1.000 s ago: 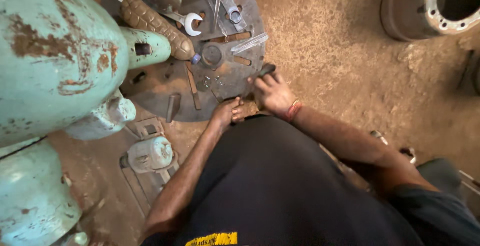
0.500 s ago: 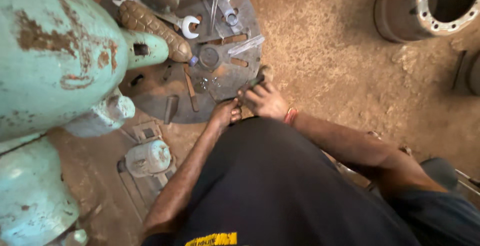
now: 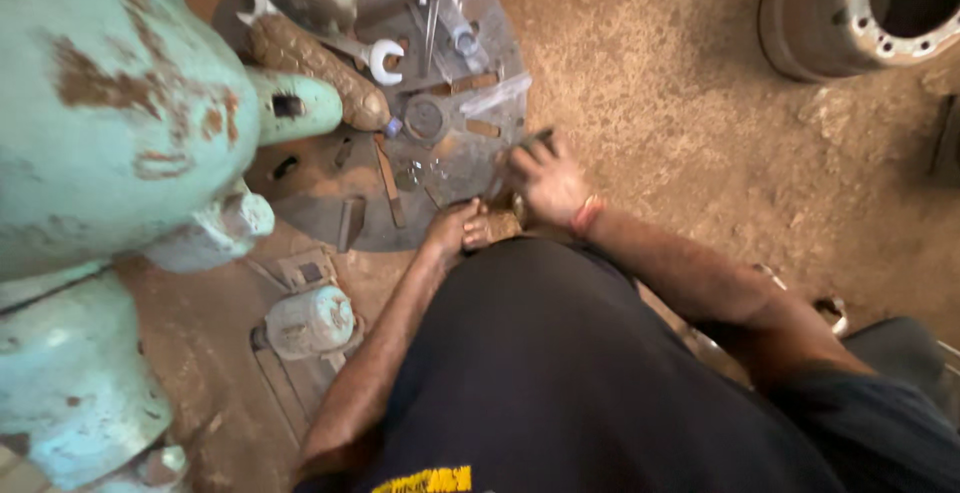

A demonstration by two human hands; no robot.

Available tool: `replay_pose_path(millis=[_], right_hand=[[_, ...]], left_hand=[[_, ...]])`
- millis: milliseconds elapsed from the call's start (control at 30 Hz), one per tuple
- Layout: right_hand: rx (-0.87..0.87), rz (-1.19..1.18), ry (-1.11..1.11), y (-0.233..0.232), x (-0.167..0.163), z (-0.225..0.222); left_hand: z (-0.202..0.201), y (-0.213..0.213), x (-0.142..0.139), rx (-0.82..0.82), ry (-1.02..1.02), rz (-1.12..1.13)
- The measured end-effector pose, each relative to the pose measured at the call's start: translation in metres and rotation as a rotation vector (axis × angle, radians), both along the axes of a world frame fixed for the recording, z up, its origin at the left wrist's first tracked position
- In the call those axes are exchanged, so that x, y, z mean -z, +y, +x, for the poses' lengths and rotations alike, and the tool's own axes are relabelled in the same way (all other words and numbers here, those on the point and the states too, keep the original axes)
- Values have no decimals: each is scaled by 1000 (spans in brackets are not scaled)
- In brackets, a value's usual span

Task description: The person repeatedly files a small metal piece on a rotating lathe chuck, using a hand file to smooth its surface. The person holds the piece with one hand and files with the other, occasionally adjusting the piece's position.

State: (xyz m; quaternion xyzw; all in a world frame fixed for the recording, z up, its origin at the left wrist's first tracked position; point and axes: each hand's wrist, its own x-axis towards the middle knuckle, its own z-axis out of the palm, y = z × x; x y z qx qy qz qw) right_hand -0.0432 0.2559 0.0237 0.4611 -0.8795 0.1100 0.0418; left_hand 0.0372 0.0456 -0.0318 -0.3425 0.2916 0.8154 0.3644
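My right hand, with an orange band at the wrist, rests at the right rim of a round rusty metal plate. Its fingers curl over a small dark metal piece. My left hand sits just beside it at the plate's near edge, fingers bent and nearly touching the right hand. What lies under the left fingers is hidden. My black shirt fills the lower middle of the view.
On the plate lie an open-ended spanner, a ridged brown handle, flat metal strips and a clear plastic bag. A large flaking green machine stands at left, a small green motor below it. A brake drum lies at top right on sandy ground.
Both hands have stayed together at the plate's rim; the right hand has shifted slightly. The view has drifted a little.
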Motion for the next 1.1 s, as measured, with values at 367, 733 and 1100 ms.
replay_pose_path(millis=[367, 733, 1100], right_hand=[[127, -103, -204, 11, -42, -37], [144, -434, -828, 8, -90, -43], [-98, -52, -331, -6, -71, -33]], left_hand=[[-18, 1, -51, 56, 229, -95], [-47, 23, -105, 366, 701, -738], [-53, -8, -151, 1078, 1329, -1488]])
